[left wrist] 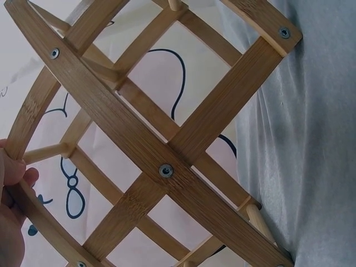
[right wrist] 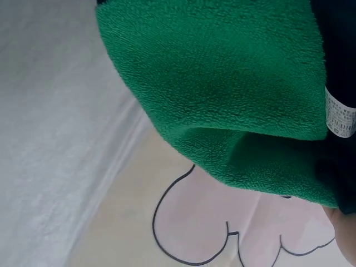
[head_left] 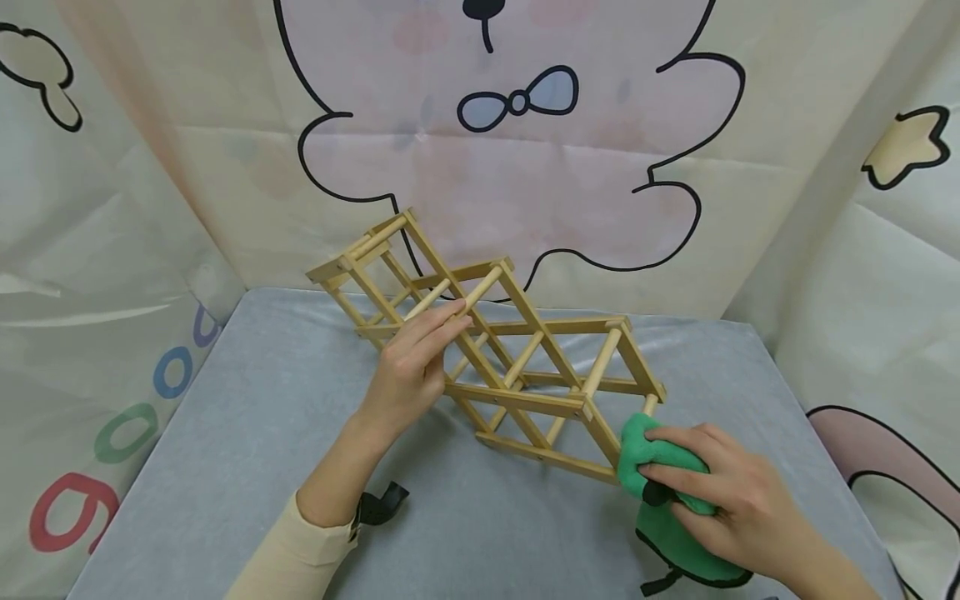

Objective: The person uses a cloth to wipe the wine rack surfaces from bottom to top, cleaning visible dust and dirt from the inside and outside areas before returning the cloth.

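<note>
A lattice wine rack (head_left: 517, 398) of light bamboo slats and round dowels stands tilted on the table, its left end raised. My left hand (head_left: 408, 367) grips its upper middle part by a dowel. In the left wrist view, thumb and fingers of that hand (left wrist: 12, 203) close around a slat at the left edge, and metal screws show at the rack's joints. My right hand (head_left: 738, 492) holds a bunched green fleece cloth (head_left: 693, 542) with dark edging against the rack's lower right corner. The cloth fills much of the right wrist view, hiding most of that hand.
A blue-grey cloth covers the table (head_left: 285, 433). Behind it hangs a pale curtain (head_left: 360, 158) printed with a cartoon animal and bow tie; similar sheets close both sides. A black strap (head_left: 384, 503) sticks out at my left wrist. The green cloth carries a white label (right wrist: 340, 114).
</note>
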`<state>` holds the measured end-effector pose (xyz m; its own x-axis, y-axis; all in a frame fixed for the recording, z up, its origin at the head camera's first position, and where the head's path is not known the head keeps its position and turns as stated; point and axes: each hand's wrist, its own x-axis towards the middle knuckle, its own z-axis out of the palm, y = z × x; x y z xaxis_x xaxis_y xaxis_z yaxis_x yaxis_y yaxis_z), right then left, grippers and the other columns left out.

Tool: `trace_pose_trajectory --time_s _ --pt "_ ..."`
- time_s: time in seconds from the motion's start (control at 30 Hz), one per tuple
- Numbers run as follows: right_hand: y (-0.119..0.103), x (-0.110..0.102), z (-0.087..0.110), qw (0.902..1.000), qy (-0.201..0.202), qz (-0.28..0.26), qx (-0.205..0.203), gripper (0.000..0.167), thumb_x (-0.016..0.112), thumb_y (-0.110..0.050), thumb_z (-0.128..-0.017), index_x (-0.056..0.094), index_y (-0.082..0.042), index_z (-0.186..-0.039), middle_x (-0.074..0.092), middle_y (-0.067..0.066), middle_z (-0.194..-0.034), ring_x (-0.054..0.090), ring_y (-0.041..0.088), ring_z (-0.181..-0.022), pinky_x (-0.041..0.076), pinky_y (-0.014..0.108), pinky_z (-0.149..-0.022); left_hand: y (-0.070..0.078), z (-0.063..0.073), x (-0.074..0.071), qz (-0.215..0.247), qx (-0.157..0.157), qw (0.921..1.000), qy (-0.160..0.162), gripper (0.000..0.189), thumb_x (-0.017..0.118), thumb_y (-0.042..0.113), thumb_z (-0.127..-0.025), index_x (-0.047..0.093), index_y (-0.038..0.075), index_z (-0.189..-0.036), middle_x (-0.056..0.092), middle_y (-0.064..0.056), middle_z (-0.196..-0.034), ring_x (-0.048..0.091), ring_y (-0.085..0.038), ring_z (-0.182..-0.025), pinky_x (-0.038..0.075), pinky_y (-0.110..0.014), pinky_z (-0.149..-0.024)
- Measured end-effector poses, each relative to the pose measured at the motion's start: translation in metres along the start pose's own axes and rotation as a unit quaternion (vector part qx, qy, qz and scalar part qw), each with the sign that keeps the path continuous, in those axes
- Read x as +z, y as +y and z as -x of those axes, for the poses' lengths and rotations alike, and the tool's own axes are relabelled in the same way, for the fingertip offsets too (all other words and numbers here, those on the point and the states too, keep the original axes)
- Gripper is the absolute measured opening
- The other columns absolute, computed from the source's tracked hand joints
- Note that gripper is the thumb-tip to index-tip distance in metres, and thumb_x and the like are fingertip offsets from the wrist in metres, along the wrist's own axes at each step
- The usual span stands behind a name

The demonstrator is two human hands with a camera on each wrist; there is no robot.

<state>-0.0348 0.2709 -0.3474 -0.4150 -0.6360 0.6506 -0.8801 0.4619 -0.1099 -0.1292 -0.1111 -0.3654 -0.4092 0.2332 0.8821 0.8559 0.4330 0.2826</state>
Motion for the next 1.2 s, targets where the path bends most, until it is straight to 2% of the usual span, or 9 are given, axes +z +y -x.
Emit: trace_pose_trajectory --time_s 0.2,0.33,0.47,0.73,0.83,0.97,1.17,1.2 --pt "0.019 0.004 0.005 0.9992 0.037 0.007 0.013 0.043 0.054 -0.037 -0.107 0.084 -0.01 -0.093 0.073 0.021 -0.11 0.061 0.013 -0.1 0.048 0.011 -0.094 -0.001 0.001 0.0 0.002 0.0 1.0 -0.002 0.043 0.059 -0.027 -0.089 0.072 -0.004 -0.122 0.069 -0.022 -0.13 0.068 -0.037 -0.118 0.054 -0.04 -0.107" --pt "0.032 0.005 0.005 0.9978 0.055 0.026 0.026 0.049 0.054 -0.041 -0.107 0.084 -0.006 -0.092 0.072 0.025 -0.108 0.061 0.012 -0.106 0.044 0.01 -0.096 -0.002 0.002 0.0 0.007 0.002 1.0 -0.001 0.042 0.058 -0.027 -0.089 0.072 -0.004 -0.122 0.069 -0.022 -0.13 0.068 -0.037 -0.119 0.054 -0.042 -0.107" --pt "0.044 0.005 0.005 0.9966 0.075 0.026 0.021 0.049 0.055 -0.039 -0.107 0.083 -0.002 -0.089 0.071 0.029 -0.105 0.06 0.011 -0.107 0.04 0.01 -0.098 -0.002 0.003 0.0 0.015 0.003 0.9999 0.0 0.04 0.062 -0.024 -0.087 0.073 -0.004 -0.121 0.069 -0.022 -0.13 0.068 -0.036 -0.118 0.057 -0.045 -0.101" --pt "0.06 0.0 0.008 0.9949 0.089 0.04 0.025 0.049 0.056 -0.038 -0.106 0.082 -0.001 -0.088 0.07 0.032 -0.103 0.057 0.007 -0.111 0.038 0.01 -0.1 -0.002 0.003 -0.002 0.022 -0.004 0.9997 -0.004 0.038 0.069 -0.006 -0.085 0.072 -0.004 -0.123 0.067 -0.023 -0.133 0.067 -0.036 -0.121 0.054 -0.051 -0.105" --pt "0.068 -0.004 0.011 0.9936 0.095 0.052 0.032 0.049 0.057 -0.04 -0.106 0.082 -0.001 -0.088 0.07 0.032 -0.104 0.055 0.002 -0.118 0.038 0.009 -0.103 0.0 0.001 -0.002 0.008 -0.006 0.9999 -0.006 0.036 0.072 -0.001 -0.086 0.072 -0.004 -0.122 0.068 -0.022 -0.133 0.067 -0.036 -0.121 0.053 -0.051 -0.106" --pt "0.081 -0.008 0.015 0.992 0.098 0.069 0.041 0.051 0.057 -0.042 -0.105 0.081 -0.001 -0.089 0.069 0.032 -0.105 0.052 -0.001 -0.125 0.037 0.009 -0.107 0.003 -0.006 -0.001 -0.034 -0.004 0.9993 -0.013 0.035 0.074 0.002 -0.088 0.073 -0.005 -0.122 0.07 -0.022 -0.129 0.07 -0.034 -0.114 0.054 -0.049 -0.105" --pt "0.095 -0.01 0.02 0.9914 0.077 0.084 0.064 0.054 0.054 -0.046 -0.105 0.082 -0.001 -0.092 0.07 0.031 -0.11 0.058 0.017 -0.11 0.034 0.009 -0.106 0.006 -0.023 0.005 -0.083 0.023 0.9961 -0.016 0.031 0.07 -0.003 -0.087 0.074 -0.006 -0.117 0.073 -0.022 -0.118 0.072 -0.027 -0.09 0.058 -0.046 -0.099" --pt "0.096 -0.01 0.02 0.9913 0.076 0.083 0.068 0.055 0.054 -0.047 -0.105 0.082 -0.001 -0.092 0.07 0.031 -0.111 0.058 0.019 -0.109 0.033 0.009 -0.105 0.006 -0.026 0.006 -0.092 0.026 0.9953 -0.018 0.03 0.069 -0.003 -0.088 0.075 -0.006 -0.117 0.073 -0.022 -0.117 0.072 -0.027 -0.091 0.059 -0.045 -0.098"
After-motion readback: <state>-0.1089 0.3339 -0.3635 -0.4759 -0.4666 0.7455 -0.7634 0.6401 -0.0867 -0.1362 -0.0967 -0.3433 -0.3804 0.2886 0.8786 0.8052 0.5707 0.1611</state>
